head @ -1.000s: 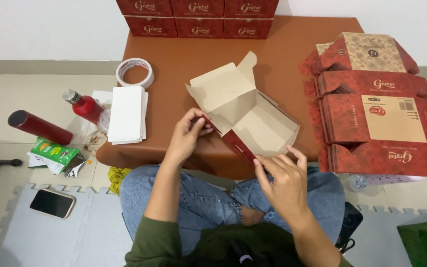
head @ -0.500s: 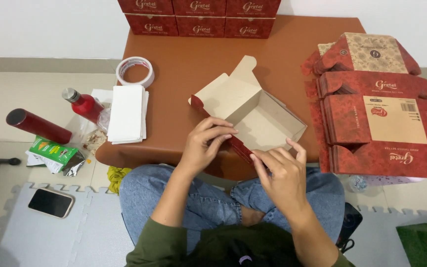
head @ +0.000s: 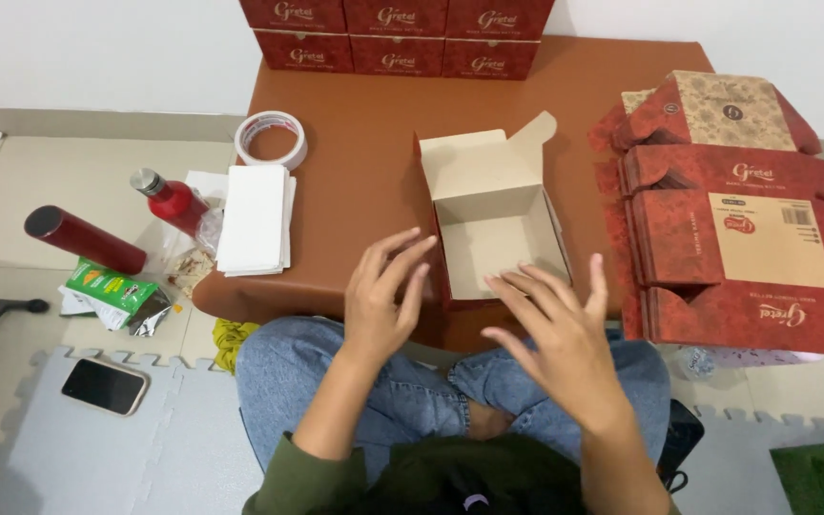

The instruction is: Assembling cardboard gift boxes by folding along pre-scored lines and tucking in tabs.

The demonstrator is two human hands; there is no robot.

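An assembled cardboard box [head: 493,215], red outside and plain brown inside, stands open on the low brown table [head: 364,153] with its lid raised toward the far side. My left hand [head: 385,291] hovers just left of the box's near corner, fingers spread and holding nothing. My right hand [head: 557,329] floats in front of the box's near wall, fingers also apart and empty. Neither hand touches the box.
A stack of flat red unfolded boxes [head: 736,219] lies at the right. Finished red boxes [head: 398,33] line the far edge. A tape roll [head: 272,136], white paper stack [head: 255,217], red bottle [head: 169,198], dark red cylinder [head: 83,238], green packet [head: 107,286] and phone [head: 104,385] sit at the left.
Both hands were folding the box's front flap; now they have let go and drawn back with fingers spread. The box stands squared up and straight on the table.
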